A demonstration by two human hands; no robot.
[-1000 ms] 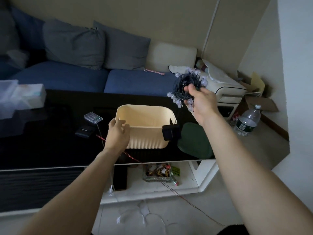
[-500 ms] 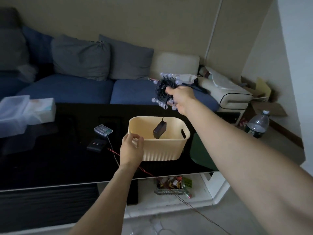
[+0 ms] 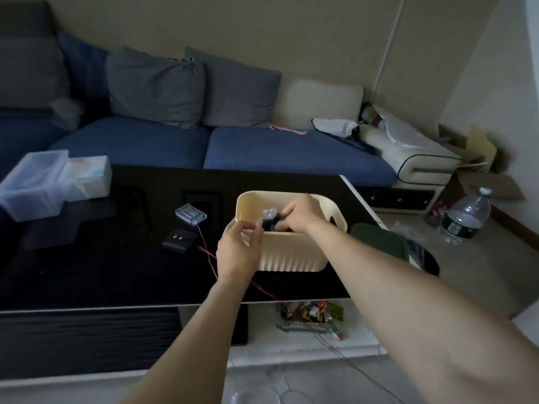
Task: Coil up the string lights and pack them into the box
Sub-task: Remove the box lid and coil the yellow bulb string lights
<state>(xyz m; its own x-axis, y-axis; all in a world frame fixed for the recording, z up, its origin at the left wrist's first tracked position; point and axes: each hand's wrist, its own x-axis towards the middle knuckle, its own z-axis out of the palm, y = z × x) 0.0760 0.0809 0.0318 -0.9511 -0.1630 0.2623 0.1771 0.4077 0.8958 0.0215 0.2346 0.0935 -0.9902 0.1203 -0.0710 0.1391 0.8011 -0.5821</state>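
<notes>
A cream plastic box (image 3: 291,255) with a ribbed front stands on the black table (image 3: 102,272). The coiled string lights (image 3: 269,218), a dark cord with pale round bulbs, sit inside the box at its near left. My right hand (image 3: 303,214) reaches over the rim and holds the bundle down inside the box. My left hand (image 3: 239,249) is at the box's near left rim, its fingertips touching the bulbs; whether it pinches the rim or the bulbs is unclear. Most of the bundle is hidden by the hands and the wall.
Left of the box lie a clear battery holder (image 3: 191,214) and a small black controller (image 3: 179,240), with red wires (image 3: 262,288) trailing off the table's front edge. A clear lidded bin (image 3: 38,185) sits far left. A water bottle (image 3: 466,214) stands on the floor, a blue sofa behind.
My right hand has come down from above the box and lowered the coiled lights into it. My left hand shifted from the box's front wall up to the rim by the bulbs.
</notes>
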